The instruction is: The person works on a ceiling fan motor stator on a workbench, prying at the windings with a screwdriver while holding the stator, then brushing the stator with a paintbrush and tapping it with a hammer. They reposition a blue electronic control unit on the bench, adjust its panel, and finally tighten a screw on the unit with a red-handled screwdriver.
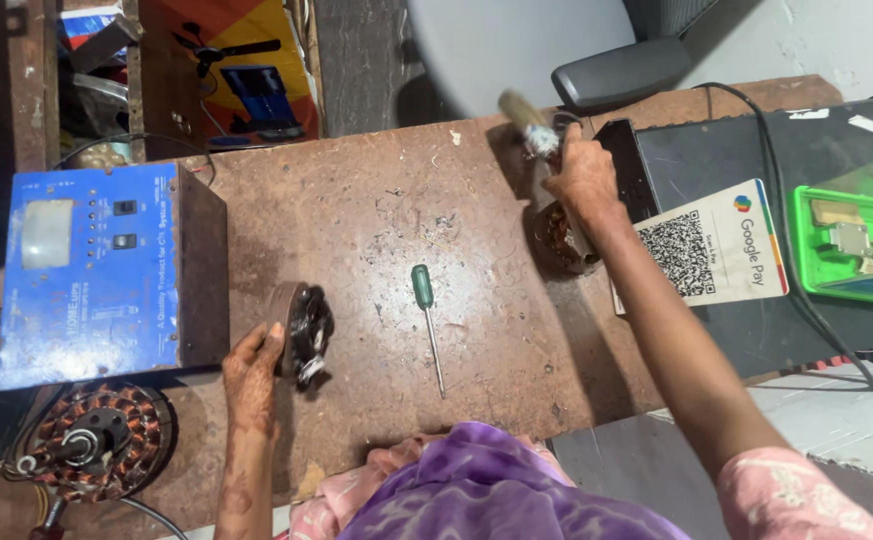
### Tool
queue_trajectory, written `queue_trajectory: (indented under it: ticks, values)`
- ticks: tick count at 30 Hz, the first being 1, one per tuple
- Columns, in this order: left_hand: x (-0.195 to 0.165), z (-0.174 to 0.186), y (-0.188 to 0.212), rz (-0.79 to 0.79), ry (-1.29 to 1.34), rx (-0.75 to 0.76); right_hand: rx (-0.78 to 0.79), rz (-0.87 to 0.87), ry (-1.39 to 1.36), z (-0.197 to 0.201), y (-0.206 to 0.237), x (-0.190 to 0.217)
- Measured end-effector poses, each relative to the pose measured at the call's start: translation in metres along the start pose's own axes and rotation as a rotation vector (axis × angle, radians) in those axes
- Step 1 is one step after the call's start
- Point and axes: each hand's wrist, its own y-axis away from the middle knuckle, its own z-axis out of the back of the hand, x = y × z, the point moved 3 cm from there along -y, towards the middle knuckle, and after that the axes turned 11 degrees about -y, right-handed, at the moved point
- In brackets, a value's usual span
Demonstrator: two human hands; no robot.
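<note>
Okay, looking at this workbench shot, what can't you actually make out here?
All in the head view:
- Wooden-handled tool in the right hand: blurred, and its working end is hidden by the hand.
- Round part below that hand: partly covered by the wrist.
- Dark wound part at the left hand: its near side is hidden by fingers.
- Copper-wound stator: cut off by the bottom edge.

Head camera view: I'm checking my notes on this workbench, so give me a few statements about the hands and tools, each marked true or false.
1. The left hand rests against a dark round part on the table. True.
2. The green-handled screwdriver is in the right hand. False: it lies on the table between the two hands, untouched.
3. The right hand grips a wooden-handled tool. True.
4. The blue metal box stands by the right hand. False: it sits on the left side, near the left hand.
5. A copper-wound stator lies below the blue box. True.
</note>
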Motion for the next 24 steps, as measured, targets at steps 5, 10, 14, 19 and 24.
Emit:
queue_trajectory:
  ticks: [5, 10, 14, 19, 24]
  values:
    - [0.009, 0.015, 0.019, 0.051, 0.049, -0.058, 0.012, 0.078, 0.365, 0.008, 0.004, 0.000]
    - [0.000, 0.018, 0.017, -0.012, -0.042, -0.082, 0.106, -0.028, 0.554, 0.018, 0.009, -0.008]
    - [-0.004, 0.028, 0.016, 0.077, -0.233, -0.138, 0.046, -0.023, 0.627, 0.028, 0.019, -0.010]
    - [0.000, 0.041, 0.009, 0.045, -0.266, -0.148, 0.070, -0.084, 0.411, 0.029, 0.055, -0.009]
    - [0.012, 0.039, 0.013, -0.024, -0.216, -0.142, 0.176, 0.070, -0.256, -0.007, 0.091, 0.026]
